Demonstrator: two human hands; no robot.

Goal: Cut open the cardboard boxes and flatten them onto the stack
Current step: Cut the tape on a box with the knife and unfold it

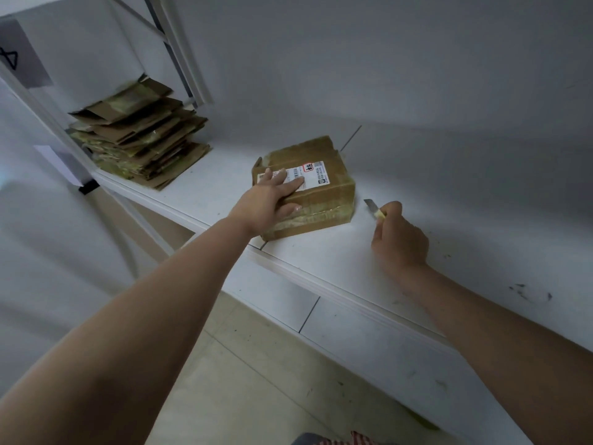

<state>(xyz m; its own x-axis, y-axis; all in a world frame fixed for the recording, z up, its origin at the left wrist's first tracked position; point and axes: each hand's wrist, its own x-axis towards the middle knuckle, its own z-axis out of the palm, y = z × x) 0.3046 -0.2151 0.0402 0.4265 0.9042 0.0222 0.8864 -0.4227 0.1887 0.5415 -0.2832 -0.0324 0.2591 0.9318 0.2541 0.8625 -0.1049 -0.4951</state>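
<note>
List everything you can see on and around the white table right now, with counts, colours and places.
Taped brown cardboard box: one, brown, white shipping label on top, middle of the table.
Stack of flattened brown cardboard boxes: one pile, brown, far left of the table.
White table: one, white, scuffed at right.
Grey metal shelf frame: one, grey, behind the stack.
Yellow-handled utility knife: one, blade out, right of the box, not touching it.
Left hand: flat on the box top.
Right hand: grips the knife.

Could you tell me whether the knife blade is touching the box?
No, the knife blade sits apart from the box, beside its right end.
</note>
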